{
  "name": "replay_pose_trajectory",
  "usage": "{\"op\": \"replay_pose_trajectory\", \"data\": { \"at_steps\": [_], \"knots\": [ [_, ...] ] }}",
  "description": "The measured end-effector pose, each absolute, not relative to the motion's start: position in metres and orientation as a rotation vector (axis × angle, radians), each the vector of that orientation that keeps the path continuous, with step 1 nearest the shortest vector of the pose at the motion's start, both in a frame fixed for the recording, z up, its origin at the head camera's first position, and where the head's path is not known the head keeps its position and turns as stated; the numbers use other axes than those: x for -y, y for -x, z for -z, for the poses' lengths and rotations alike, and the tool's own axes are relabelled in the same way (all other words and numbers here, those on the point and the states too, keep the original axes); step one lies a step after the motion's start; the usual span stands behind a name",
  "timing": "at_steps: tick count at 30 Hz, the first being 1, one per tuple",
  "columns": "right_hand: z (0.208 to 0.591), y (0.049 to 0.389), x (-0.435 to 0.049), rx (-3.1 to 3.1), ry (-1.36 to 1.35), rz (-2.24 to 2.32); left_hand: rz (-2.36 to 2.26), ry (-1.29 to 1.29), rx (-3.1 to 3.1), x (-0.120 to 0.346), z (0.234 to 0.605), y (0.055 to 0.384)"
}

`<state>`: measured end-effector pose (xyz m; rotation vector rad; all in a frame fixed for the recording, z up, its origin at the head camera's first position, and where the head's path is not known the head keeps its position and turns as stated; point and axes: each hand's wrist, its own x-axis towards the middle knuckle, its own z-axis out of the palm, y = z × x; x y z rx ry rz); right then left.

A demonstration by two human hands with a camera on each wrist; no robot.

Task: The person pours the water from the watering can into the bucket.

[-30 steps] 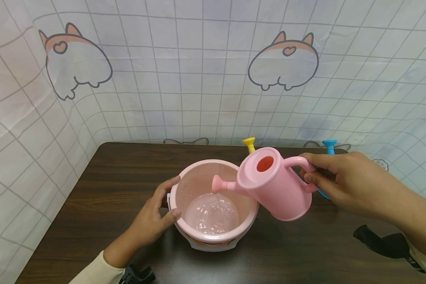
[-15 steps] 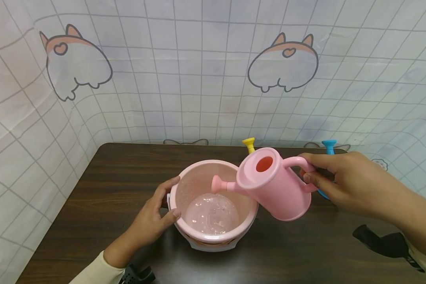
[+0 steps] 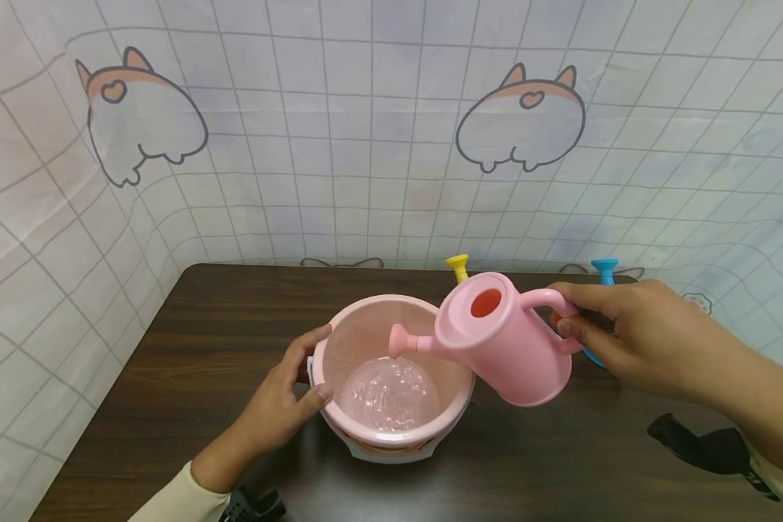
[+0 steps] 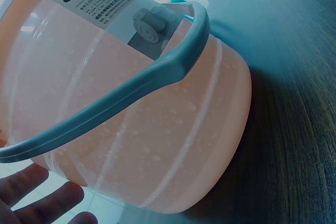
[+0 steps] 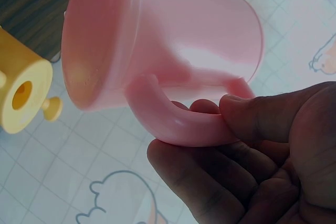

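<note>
My right hand (image 3: 620, 333) grips the handle of a pink watering can (image 3: 502, 341), thumb and fingers round it in the right wrist view too. The can is tipped left, its spout head (image 3: 401, 339) over the opening of a pale pink bucket (image 3: 391, 438). Shallow, rippled water (image 3: 391, 395) covers the bucket's bottom. My left hand (image 3: 270, 402) holds the bucket's left side, thumb at the rim and other fingers round the outside. In the left wrist view, the bucket's handle (image 4: 131, 88) hangs down across its labelled wall.
Behind the pink can, a yellow watering can (image 5: 23, 85) is mostly hidden in the head view. A blue spout (image 3: 605, 270) rises behind my right hand. The dark wooden table (image 3: 189, 362) meets a grid-patterned curtain (image 3: 391, 145) at its back edge.
Ripples on the water in the bucket have changed shape. Both hands, the bucket and the tipped can stay almost in place.
</note>
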<state>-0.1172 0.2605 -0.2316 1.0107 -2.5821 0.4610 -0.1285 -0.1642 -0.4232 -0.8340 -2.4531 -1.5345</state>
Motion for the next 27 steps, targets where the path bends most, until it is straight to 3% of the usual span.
{"op": "replay_pose_trajectory", "data": {
  "at_steps": [27],
  "knots": [
    [0.2314, 0.1186, -0.2637, 2.603, -1.008, -0.46, 1.524, 0.832, 2.445, 0.1629, 0.4235, 0.1289]
  ]
}}
